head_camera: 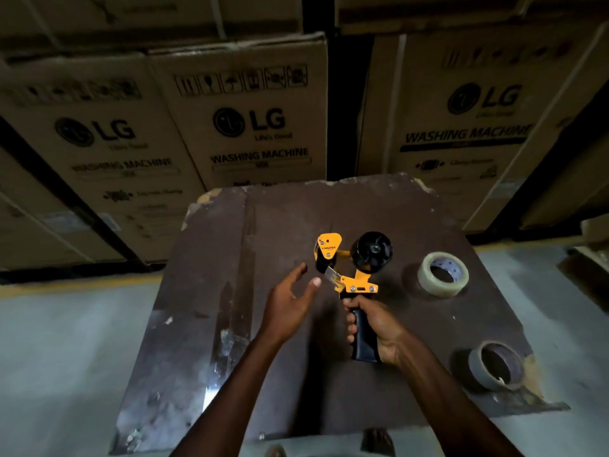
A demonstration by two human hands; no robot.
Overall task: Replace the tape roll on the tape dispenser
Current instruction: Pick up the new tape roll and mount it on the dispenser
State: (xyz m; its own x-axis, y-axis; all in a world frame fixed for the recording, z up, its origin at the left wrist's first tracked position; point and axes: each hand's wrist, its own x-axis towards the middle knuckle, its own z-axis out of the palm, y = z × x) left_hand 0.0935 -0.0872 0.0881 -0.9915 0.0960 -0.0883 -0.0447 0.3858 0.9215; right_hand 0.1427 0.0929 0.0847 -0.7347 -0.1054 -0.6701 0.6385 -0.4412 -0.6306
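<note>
Right hand (372,328) wraps the black pistol grip of the yellow tape dispenser (354,268), held up over the dark board (211,291), its black hub (371,250) bare; left hand (291,296) hovers just left of the serrated blade (332,274), fingers spread, holding nothing. Full clear tape roll (443,274) lies flat on the board, right of the dispenser: likely light, stiff, slick-faced, best pinched across its rim and core. The spent-looking roll (497,366) sits nearer; dim light, so perhaps only a core.

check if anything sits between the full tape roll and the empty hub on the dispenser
Nothing visible does. The full tape roll lies on the table just right of the dispenser, whose black hub is bare; only open tabletop separates them.
</note>
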